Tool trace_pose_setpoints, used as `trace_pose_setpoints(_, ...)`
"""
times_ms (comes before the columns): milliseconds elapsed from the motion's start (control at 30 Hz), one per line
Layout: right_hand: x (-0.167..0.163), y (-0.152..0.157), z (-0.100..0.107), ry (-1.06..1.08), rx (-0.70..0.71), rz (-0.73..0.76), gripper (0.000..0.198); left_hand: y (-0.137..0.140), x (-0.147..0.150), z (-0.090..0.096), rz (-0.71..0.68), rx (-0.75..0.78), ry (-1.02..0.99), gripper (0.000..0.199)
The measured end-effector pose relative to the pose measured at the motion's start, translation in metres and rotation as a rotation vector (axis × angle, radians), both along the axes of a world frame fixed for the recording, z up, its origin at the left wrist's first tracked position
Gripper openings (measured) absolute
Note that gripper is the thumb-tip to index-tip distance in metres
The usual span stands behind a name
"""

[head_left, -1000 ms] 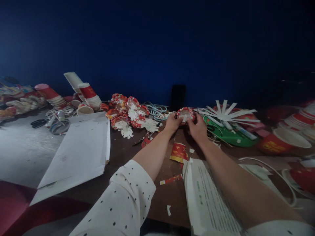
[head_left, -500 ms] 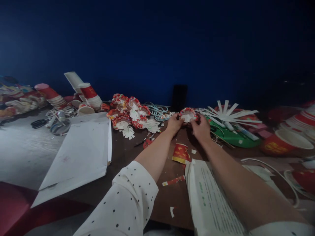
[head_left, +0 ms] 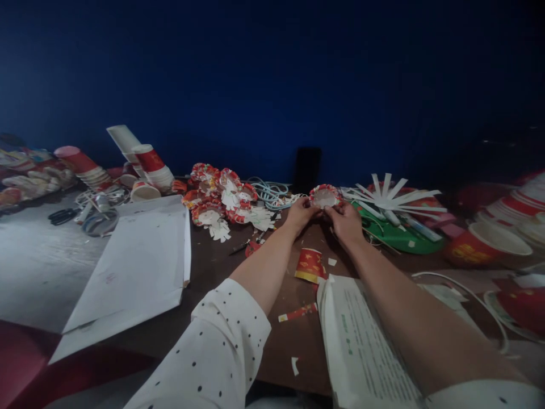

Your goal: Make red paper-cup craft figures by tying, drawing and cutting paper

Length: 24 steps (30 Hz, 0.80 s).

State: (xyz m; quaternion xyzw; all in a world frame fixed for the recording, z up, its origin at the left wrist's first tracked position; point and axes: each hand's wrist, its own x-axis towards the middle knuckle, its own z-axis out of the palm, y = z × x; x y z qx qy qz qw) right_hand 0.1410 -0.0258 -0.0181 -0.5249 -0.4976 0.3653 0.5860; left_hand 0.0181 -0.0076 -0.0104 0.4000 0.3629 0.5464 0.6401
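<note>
Between my two hands, above the brown table, is a round paper-cup craft (head_left: 324,197) with a curled red rim and a whitish middle. My left hand (head_left: 301,213) grips its lower left edge. On the lower right, my right hand (head_left: 344,222) pinches it, thumb at the front. Several similar red-rimmed paper crafts (head_left: 227,199) with white cut-paper shapes lie piled to the left. Nearer me is a red cup piece (head_left: 309,264) with a gold band. To the right, a cup cut into white strips (head_left: 386,199) fans out over a green object (head_left: 413,238).
A white board (head_left: 136,255) lies on the left, with stacked paper cups (head_left: 153,166) behind it. Scissors (head_left: 63,216) rest at far left. A printed white packet (head_left: 361,335) lies under my right forearm. A large red cup (head_left: 489,244) stands at right. Pale blue cord (head_left: 268,190) is coiled at the back.
The round craft has turned or tilted slightly in my hands, and my right fingers have shifted a little along its lower edge. The whole view has moved slightly.
</note>
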Motion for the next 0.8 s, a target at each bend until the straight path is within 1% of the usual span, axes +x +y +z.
trace_pose_setpoints(100,0.000,0.000,0.001,0.014,0.003,-0.049,0.040,0.001,0.000,-0.001,-0.035,-0.009,0.006,0.029)
trace_pose_setpoints(200,-0.001,-0.003,0.004,-0.040,-0.011,-0.061,0.041,0.003,-0.001,-0.002,-0.025,-0.036,0.018,0.034)
trace_pose_setpoints(333,-0.003,-0.007,0.007,-0.096,-0.008,-0.049,0.043,0.003,-0.002,0.000,-0.012,-0.043,0.003,0.028)
trace_pose_setpoints(433,-0.004,-0.006,0.005,-0.103,0.002,-0.013,0.045,0.001,-0.003,0.001,0.000,-0.037,-0.014,0.022)
trace_pose_setpoints(533,-0.004,-0.002,0.000,-0.156,0.009,-0.059,0.050,0.001,-0.003,0.002,0.031,-0.033,-0.010,0.021)
trace_pose_setpoints(600,-0.004,0.001,-0.003,-0.227,0.040,-0.115,0.054,0.001,-0.004,0.001,0.060,-0.038,0.000,0.019)
trace_pose_setpoints(667,-0.003,0.003,-0.006,-0.281,0.064,-0.142,0.056,0.002,-0.003,0.000,0.096,-0.063,0.004,0.018)
trace_pose_setpoints(800,-0.002,0.006,-0.008,-0.269,0.049,-0.141,0.056,0.003,0.000,0.004,0.182,-0.149,0.008,0.016)
